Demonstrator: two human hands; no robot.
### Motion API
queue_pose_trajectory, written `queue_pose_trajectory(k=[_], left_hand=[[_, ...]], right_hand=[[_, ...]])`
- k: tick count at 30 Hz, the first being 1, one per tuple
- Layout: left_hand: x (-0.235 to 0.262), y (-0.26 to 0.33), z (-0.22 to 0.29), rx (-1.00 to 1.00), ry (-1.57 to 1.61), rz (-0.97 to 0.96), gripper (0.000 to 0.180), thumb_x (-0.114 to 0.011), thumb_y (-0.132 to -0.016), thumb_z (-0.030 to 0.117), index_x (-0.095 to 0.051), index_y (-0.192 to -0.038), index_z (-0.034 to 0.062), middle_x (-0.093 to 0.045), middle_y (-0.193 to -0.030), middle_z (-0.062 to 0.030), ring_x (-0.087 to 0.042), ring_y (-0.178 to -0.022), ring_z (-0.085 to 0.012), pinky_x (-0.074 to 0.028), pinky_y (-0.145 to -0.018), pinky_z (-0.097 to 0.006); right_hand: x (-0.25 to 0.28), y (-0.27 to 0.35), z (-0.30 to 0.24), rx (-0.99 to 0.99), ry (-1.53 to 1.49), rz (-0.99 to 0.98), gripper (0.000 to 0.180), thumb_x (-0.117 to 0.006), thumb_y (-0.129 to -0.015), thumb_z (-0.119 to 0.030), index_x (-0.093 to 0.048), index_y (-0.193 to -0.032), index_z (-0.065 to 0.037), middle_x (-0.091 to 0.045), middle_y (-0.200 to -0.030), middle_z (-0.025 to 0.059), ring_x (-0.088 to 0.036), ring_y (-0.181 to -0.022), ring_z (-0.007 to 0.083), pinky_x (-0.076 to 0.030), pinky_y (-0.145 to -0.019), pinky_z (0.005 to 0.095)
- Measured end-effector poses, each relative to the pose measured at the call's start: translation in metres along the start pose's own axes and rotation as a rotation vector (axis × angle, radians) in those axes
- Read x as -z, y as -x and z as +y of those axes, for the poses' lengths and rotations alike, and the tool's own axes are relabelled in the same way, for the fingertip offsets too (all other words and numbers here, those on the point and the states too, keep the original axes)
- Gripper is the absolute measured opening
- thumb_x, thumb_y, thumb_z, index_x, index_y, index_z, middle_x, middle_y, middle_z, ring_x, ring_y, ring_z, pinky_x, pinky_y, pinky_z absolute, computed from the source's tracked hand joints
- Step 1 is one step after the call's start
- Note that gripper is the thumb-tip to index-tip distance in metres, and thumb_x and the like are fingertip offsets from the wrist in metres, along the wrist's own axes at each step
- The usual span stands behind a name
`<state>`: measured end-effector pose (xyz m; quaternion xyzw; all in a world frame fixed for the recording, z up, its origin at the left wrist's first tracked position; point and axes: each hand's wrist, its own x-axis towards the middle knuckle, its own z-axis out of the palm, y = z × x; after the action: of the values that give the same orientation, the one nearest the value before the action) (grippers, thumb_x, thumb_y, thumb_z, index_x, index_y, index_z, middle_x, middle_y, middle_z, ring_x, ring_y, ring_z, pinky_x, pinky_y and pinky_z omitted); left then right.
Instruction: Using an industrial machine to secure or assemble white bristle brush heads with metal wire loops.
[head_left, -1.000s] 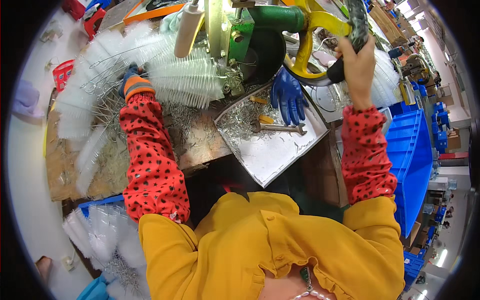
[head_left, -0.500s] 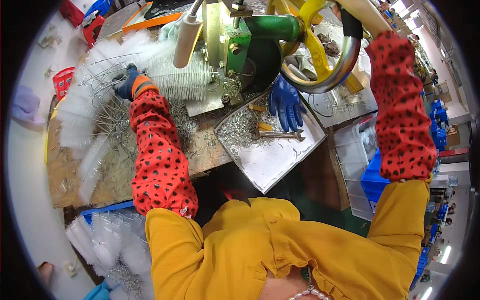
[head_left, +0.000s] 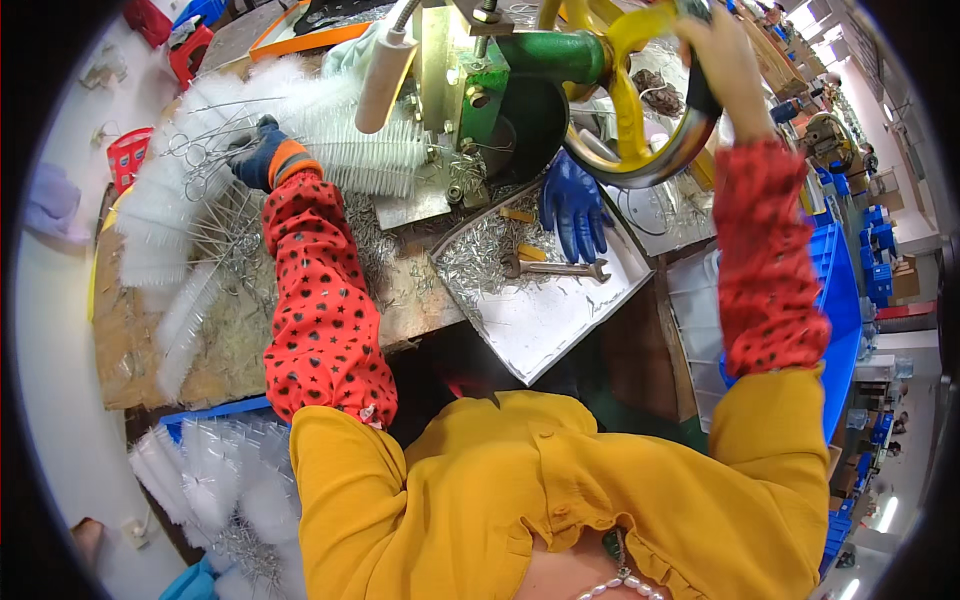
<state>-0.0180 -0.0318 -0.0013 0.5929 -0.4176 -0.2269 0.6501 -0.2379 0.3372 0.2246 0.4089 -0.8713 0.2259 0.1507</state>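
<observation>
My left hand [head_left: 264,158], in a dark blue and orange work glove, is closed on the wire handle of a white-bristled bottle brush [head_left: 365,165]. The brush lies sideways, its far end at the green press [head_left: 485,95]. Wire loops [head_left: 197,172] stick out left of the glove. At the upper right my bare right hand [head_left: 722,60] is closed on the black-gripped rim of the press's yellow-spoked handwheel [head_left: 632,130]; motion blurs it slightly.
More white brushes [head_left: 150,240] fan across the wooden bench. A white tray [head_left: 545,325] holds metal pins, a wrench [head_left: 560,268] and a blue glove [head_left: 573,205]. A lamp [head_left: 386,85] hangs beside the press. Brushes fill a blue bin [head_left: 225,410] at lower left.
My right hand and forearm have swung inward and toward me, turning the handwheel. My left hand has barely shifted and keeps its hold on the brush.
</observation>
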Motion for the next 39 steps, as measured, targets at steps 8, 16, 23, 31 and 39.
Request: queue_pose_trajectory(k=[8,16,23,31,39], left_hand=[[0.038,0.027,0.005,-0.093,0.641,-0.466,0.076,-0.083,-0.046,0.022,-0.042,-0.107,0.0005,-0.053,-0.093,-0.0098,-0.051,-0.082,-0.0238,-0.043,-0.076,-0.029],[0.047,0.012,-0.029,-0.009,0.604,-0.48,0.074,-0.08,-0.049,0.009,-0.04,-0.111,-0.001,-0.047,-0.111,-0.0127,-0.046,-0.1,-0.0212,-0.036,-0.086,-0.029],[0.043,0.025,-0.017,0.213,0.271,-0.381,0.079,-0.079,-0.051,0.011,-0.036,-0.116,-0.0035,-0.047,-0.112,-0.0142,-0.047,-0.099,-0.0219,-0.037,-0.086,-0.028],[0.057,0.034,0.003,0.076,0.337,-0.365,0.089,-0.079,-0.05,0.016,-0.029,-0.12,-0.0059,-0.042,-0.118,-0.0193,-0.048,-0.097,-0.0246,-0.039,-0.082,-0.03],[0.04,0.017,-0.017,-0.027,0.249,-0.295,0.09,-0.08,-0.047,0.023,-0.032,-0.118,-0.0056,-0.045,-0.113,-0.0217,-0.049,-0.098,-0.0291,-0.04,-0.082,-0.032]], right_hand=[[-0.109,0.124,-0.008,-0.137,-0.818,0.722,0.033,-0.06,-0.073,-0.014,-0.042,-0.094,0.004,-0.056,-0.066,0.0099,-0.056,-0.059,0.0147,-0.044,-0.053,0.0243],[-0.02,0.035,-0.025,-0.073,-0.384,0.181,0.02,-0.055,-0.076,-0.018,-0.045,-0.079,-0.001,-0.05,-0.055,0.0039,-0.049,-0.045,0.0108,-0.04,-0.042,0.0239],[0.01,-0.021,-0.043,-0.086,-0.192,0.023,0.021,-0.052,-0.071,-0.014,-0.053,-0.058,0.003,-0.049,-0.048,0.0059,-0.047,-0.04,0.014,-0.037,-0.038,0.0263],[0.004,-0.028,-0.026,0.041,-0.324,0.016,0.022,-0.053,-0.073,-0.017,-0.054,-0.065,0.003,-0.049,-0.049,0.0066,-0.046,-0.04,0.0136,-0.035,-0.037,0.0257],[-0.116,0.123,-0.014,-0.096,-0.705,0.638,0.041,-0.058,-0.076,-0.015,-0.034,-0.104,0.002,-0.053,-0.076,0.0093,-0.055,-0.06,0.0141,-0.044,-0.052,0.0256]])
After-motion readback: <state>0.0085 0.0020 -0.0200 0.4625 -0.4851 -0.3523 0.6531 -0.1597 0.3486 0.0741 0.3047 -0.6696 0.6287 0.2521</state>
